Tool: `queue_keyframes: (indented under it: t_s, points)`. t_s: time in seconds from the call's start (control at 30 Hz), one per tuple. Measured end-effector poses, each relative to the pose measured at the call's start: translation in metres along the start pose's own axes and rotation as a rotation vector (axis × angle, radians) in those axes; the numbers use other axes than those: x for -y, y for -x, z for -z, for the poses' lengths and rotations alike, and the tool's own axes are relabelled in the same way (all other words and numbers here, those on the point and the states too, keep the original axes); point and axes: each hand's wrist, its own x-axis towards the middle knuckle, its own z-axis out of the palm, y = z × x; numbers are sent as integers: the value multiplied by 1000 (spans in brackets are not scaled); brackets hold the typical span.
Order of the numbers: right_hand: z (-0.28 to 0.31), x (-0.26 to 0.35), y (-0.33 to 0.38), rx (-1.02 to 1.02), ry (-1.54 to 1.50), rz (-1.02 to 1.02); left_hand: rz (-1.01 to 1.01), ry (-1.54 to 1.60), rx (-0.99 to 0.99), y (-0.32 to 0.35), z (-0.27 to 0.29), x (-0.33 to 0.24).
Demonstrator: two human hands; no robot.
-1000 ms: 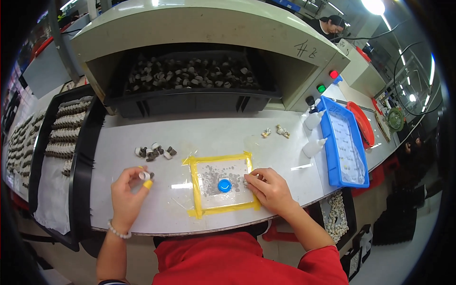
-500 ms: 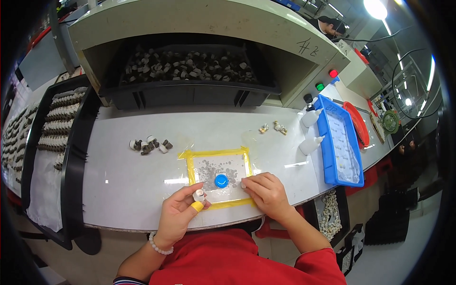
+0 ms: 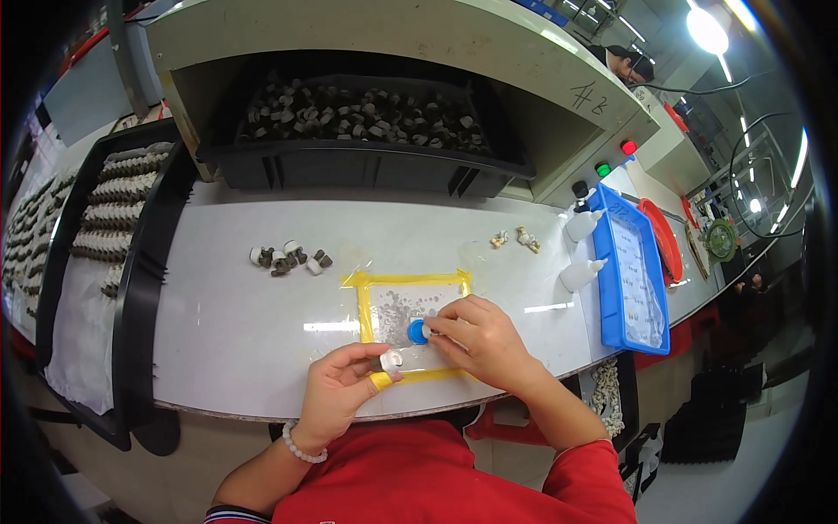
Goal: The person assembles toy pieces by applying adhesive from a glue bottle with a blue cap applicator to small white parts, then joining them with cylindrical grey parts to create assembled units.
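My left hand [image 3: 333,389], with yellow wrapping on the thumb, is closed on a small white-and-dark ring-shaped part [image 3: 390,360], its round opening showing. The fingers of my right hand [image 3: 483,342] pinch a small white piece [image 3: 427,329] against the edge of a round blue cap [image 3: 415,333]. Whether the piece touches the inside of the cap, I cannot tell. The cap sits within a rectangle of yellow tape [image 3: 366,313] on the white table, where grey spots mark the surface. Several similar white-and-dark parts [image 3: 290,258] lie beyond my left hand.
A black tray [image 3: 375,166] full of parts stands on the shelf ahead. At left is another black tray [image 3: 87,349] with parts in rows. Small pieces [image 3: 527,239], white squeeze bottles [image 3: 580,275] and a blue tray [image 3: 613,323] stand at right. A person [image 3: 621,63] is in the background.
My right hand has moved left with the small white piece, up to the blue cap. My left hand has turned its part so that the opening faces right. The view has shifted slightly.
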Motion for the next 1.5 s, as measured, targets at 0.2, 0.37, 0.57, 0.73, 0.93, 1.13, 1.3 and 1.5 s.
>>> queue_keyframes:
  t_s: [0.2,0.37,0.57,0.73,0.93,1.13,1.3,1.5]
  points:
    - [-1,1,-9,133,162,85,24,-15,12,1,1,0]
    - [-1,-1,-9,150,139,89,-18,-27,-15,1,-1,1]
    - [0,4,3,46,-193,-166,-9,-20,-21,0,-2,2]
    - [3,13,5,12,-532,-259,-8,-45,-33,1,-2,3]
    - [1,23,5,73,-589,-221,-21,-28,-17,1,0,4]
    - [-3,26,7,78,-594,-260,-62,-16,-33,2,-2,7]
    - [-5,28,6,77,-616,-286,-118,-65,-67,4,-2,9]
    - [-5,28,10,78,-598,-245,-204,-105,-31,7,-1,14]
